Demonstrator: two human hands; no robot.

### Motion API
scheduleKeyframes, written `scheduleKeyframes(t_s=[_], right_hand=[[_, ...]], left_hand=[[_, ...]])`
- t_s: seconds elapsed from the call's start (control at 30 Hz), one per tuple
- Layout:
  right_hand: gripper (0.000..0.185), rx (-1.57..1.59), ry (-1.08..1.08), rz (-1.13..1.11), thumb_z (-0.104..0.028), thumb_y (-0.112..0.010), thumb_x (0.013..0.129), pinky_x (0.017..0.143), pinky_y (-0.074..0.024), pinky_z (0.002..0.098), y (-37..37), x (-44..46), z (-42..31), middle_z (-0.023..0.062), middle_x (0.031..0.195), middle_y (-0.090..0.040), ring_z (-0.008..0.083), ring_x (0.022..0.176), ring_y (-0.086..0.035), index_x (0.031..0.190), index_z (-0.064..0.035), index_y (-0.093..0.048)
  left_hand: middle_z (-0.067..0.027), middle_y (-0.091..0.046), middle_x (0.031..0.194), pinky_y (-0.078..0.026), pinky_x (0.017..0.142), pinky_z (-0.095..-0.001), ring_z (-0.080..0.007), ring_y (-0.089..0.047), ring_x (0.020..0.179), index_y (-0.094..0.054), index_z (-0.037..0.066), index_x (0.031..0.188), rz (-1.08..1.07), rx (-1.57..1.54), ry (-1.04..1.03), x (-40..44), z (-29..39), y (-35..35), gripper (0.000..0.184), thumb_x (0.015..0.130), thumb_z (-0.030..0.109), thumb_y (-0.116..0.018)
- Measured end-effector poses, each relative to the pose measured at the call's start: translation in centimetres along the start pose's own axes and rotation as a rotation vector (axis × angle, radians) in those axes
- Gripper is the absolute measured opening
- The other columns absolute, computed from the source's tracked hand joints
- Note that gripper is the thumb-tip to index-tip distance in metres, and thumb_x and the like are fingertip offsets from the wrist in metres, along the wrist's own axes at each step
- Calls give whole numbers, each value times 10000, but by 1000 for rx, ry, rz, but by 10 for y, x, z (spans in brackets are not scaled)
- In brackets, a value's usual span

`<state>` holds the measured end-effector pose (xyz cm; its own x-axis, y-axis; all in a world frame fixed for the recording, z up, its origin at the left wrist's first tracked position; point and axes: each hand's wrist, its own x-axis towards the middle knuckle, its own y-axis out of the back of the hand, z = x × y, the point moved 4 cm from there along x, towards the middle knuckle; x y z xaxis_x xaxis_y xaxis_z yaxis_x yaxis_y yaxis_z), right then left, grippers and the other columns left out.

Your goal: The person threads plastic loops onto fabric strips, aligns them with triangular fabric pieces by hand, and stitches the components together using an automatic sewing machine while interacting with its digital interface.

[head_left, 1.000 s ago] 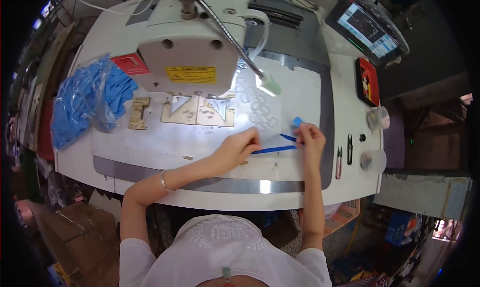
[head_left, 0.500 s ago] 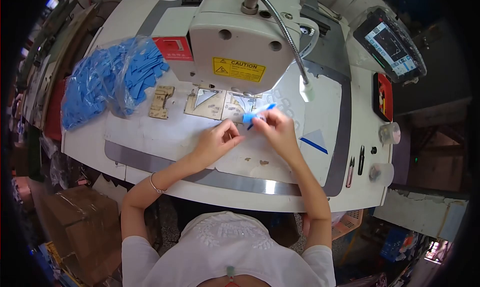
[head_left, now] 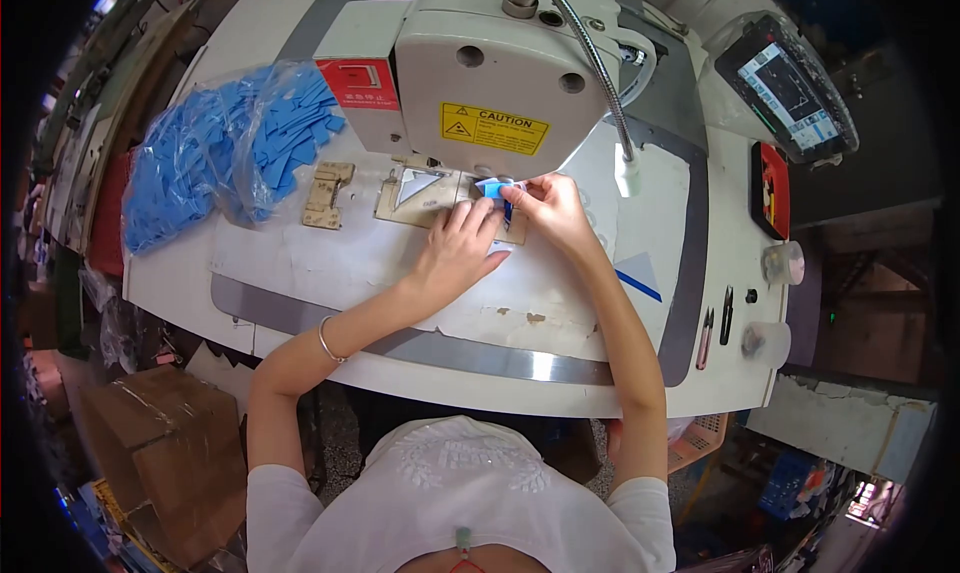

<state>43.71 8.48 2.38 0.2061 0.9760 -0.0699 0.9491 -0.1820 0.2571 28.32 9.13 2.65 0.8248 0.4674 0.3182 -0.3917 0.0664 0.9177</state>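
Note:
Under the head of a white sewing machine, a small blue piece lies at a beige template plate. My right hand pinches this piece at its right edge between thumb and fingers. From the lower left, my left hand reaches in with its fingers stretched out, the tips at the near edge of the piece. Part of the plate is hidden under both hands. On the plate's left half, a pale triangle shows in a cut-out.
A clear bag of blue pieces sits at the left, beside a loose beige template. To the right are a blue-edged triangle, thread snips, black tweezers, plastic tubs and a control screen.
Both hands have moved forward, towards the machine head, and the blue piece has come down onto the plate. My left hand has gone from curled fingers to stretched ones.

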Motion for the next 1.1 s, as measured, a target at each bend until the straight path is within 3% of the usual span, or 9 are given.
scheduleKeyframes(t_s=[0.13, 0.23, 0.43, 0.47, 0.57, 0.6, 0.73, 0.83, 1.1], right_hand=[[187, 17, -49, -37, -108, -660, 807, 649, -474, 251, 1, 0, -3, 71, 792, -611, 112, 711, -592, 843, 74, -643], [219, 38, 123, 26, -138, -689, 800, 597, -444, 225, 6, -8, -9, 49, 740, -622, 79, 654, -542, 863, 70, -664], [218, -19, -78, 141, -142, -709, 778, 568, -423, 203, 24, -19, -7, 61, 764, -624, 72, 631, -526, 848, 62, -674], [216, 48, -40, 152, -146, -717, 769, 532, -429, 222, 19, -15, 4, 47, 730, -634, 80, 572, -525, 845, 53, -680], [214, -223, -59, 136, -155, -720, 762, 510, -440, 248, 10, -8, 12, 51, 674, -643, 93, 540, -534, 833, 43, -684], [218, -279, -16, 214, -196, -720, 725, 510, -442, 299, 8, -7, 10, 121, 568, -607, 151, 483, -541, 734, 18, -680], [271, -513, -150, 124, -249, -714, 719, 552, -459, 347, 12, 2, 0, 143, 587, -613, 247, 536, -597, 652, 6, -652], [279, -526, -208, 5, -275, -710, 719, 573, -464, 346, 16, 9, 2, 134, 583, -613, 250, 557, -606, 646, -11, -655], [265, -635, -239, 62, -299, -697, 711, 594, -463, 362, 13, 7, 1, 122, 597, -625, 265, 573, -611, 667, -40, -665]], left_hand=[[-104, -521, 1172, -396, 846, -359, -243, -470, 998, -511, 2, 1180, -4, -67, -60, 0, -3, -3, 480, 799, 268, -629], [-107, -526, 1169, -384, 855, -362, -243, -470, 988, -508, 0, 1188, -40, -177, -5, 2, -2, 1, 468, 808, 249, -619], [-99, -528, 1168, -375, 842, -362, -238, -469, 969, -508, 6, 1198, -29, -161, -39, 2, -2, -3, 445, 822, 224, -603], [-98, -527, 1169, -374, 842, -361, -237, -468, 971, -509, 7, 1199, -33, -161, -41, 2, -2, -4, 442, 824, 222, -601], [-94, -525, 1171, -371, 842, -360, -236, -465, 976, -510, 10, 1200, -31, -156, -46, 2, -2, -4, 434, 827, 214, -598], [-92, -525, 1171, -370, 843, -359, -235, -464, 977, -511, 11, 1199, -22, -150, -51, 1, -2, -4, 432, 827, 212, -597], [-86, -526, 1168, -366, 851, -359, -238, -465, 973, -510, 16, 1204, -24, -174, -55, 1, -5, -4, 434, 821, 197, -603], [-84, -527, 1168, -364, 856, -359, -239, -467, 966, -517, 25, 1202, 4, -192, -76, 2, -9, -5, 427, 815, 181, -608], [-97, -512, 1121, -382, 844, -373, -251, -484, 971, -538, -5, 1157, 50, -330, -30, 10, -20, -12, 409, 793, 167, -610]])
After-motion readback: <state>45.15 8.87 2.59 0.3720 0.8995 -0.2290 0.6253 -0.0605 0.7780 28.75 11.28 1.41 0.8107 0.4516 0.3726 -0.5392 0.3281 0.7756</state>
